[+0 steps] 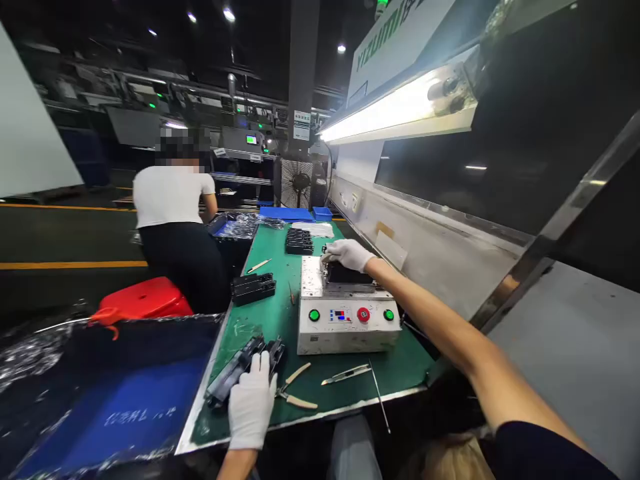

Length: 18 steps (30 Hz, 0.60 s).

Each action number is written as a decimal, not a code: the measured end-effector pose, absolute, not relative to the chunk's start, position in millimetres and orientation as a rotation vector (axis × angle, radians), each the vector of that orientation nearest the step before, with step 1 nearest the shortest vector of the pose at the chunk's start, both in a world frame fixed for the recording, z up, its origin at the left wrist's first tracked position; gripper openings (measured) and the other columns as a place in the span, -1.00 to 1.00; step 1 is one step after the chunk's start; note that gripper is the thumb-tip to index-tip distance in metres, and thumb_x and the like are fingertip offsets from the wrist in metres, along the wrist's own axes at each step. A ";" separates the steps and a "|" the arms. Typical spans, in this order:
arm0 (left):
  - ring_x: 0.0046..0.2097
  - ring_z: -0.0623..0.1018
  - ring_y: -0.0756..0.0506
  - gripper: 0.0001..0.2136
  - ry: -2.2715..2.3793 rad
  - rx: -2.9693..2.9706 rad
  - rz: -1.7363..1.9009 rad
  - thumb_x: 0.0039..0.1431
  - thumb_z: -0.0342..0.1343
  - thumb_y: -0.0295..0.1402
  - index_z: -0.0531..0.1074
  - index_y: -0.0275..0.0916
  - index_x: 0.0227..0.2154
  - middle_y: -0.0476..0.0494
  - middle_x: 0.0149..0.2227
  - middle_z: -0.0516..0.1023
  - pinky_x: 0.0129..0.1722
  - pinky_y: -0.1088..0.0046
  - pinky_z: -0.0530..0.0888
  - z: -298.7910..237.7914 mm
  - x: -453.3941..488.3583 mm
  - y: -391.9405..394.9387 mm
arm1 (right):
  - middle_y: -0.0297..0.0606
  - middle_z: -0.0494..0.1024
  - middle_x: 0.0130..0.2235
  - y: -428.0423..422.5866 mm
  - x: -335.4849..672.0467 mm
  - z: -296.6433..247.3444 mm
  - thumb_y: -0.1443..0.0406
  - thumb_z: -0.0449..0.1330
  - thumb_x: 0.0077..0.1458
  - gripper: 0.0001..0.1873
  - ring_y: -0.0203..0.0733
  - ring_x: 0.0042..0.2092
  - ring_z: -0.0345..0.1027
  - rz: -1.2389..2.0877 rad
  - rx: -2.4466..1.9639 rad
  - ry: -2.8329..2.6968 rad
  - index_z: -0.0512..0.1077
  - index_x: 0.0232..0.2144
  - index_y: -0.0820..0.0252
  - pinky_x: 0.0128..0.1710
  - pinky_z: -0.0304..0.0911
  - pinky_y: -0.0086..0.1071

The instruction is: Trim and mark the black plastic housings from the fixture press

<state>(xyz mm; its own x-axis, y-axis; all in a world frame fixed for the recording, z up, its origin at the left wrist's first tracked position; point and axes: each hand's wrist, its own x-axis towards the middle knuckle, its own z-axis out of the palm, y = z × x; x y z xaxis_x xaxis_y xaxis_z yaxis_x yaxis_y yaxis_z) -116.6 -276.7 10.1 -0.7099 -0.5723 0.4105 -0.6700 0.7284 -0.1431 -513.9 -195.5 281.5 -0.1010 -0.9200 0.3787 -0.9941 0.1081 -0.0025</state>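
My left hand [251,405], in a white glove, lies over a group of long black plastic parts [235,370] at the table's near left. Its fingers are stretched out and touch the parts; the thumb stands apart. My right hand [349,255], also gloved, reaches forward to the top of a white bench machine [350,337]. Its fingers curl over the left end of a black plastic part [350,275] in the machine's fixture, and the fingertips are partly hidden. Green buttons, a red button and a small display are on the machine's front.
Cream-handled pliers [300,402], a utility knife [346,375] and a thin metal rod [380,398] lie near the green table's [285,340] front edge. More black parts [253,288] sit farther back. Left are a red stool [145,300], a blue-lined bin [120,420] and a person bending [173,197].
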 end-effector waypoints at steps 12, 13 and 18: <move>-0.32 0.55 -0.14 -0.51 -2.564 1.023 0.312 0.46 -0.25 -0.29 0.33 -0.26 0.33 -0.27 0.30 0.49 -0.43 0.27 0.48 14.7 -116.6 -272.8 | -0.21 0.61 -0.34 -154.5 -528.0 296.0 0.03 0.19 0.33 -0.62 -0.19 -0.32 0.41 0.229 1.891 -2.113 0.68 -0.24 0.14 -0.24 0.30 -0.34; -0.32 0.55 -0.15 -0.50 -2.566 1.029 0.308 0.46 -0.25 -0.28 0.32 -0.26 0.33 -0.27 0.30 0.49 -0.42 0.26 0.48 14.2 -116.6 -273.0 | -0.21 0.62 -0.31 -168.6 -524.7 291.6 0.05 0.20 0.33 -0.65 -0.19 -0.29 0.42 0.222 1.903 -2.113 0.68 -0.22 0.13 -0.21 0.30 -0.34; -0.29 0.56 -0.18 -0.48 -2.595 1.031 0.277 0.46 -0.28 -0.25 0.30 -0.27 0.34 -0.30 0.30 0.49 -0.40 0.23 0.48 11.5 -117.2 -274.9 | -0.22 0.63 -0.29 -153.7 -531.2 292.8 0.03 0.16 0.35 -0.63 -0.18 -0.27 0.44 0.217 1.857 -2.177 0.68 -0.15 0.09 -0.18 0.31 -0.35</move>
<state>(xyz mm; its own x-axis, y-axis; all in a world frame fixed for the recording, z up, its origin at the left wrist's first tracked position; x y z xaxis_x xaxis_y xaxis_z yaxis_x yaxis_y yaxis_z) -117.2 -274.9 11.5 -0.6814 -0.6284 0.3752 -0.6934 0.7184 -0.0562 -531.2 -153.7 292.8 -0.1409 -0.9434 0.3001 -0.9842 0.1664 0.0610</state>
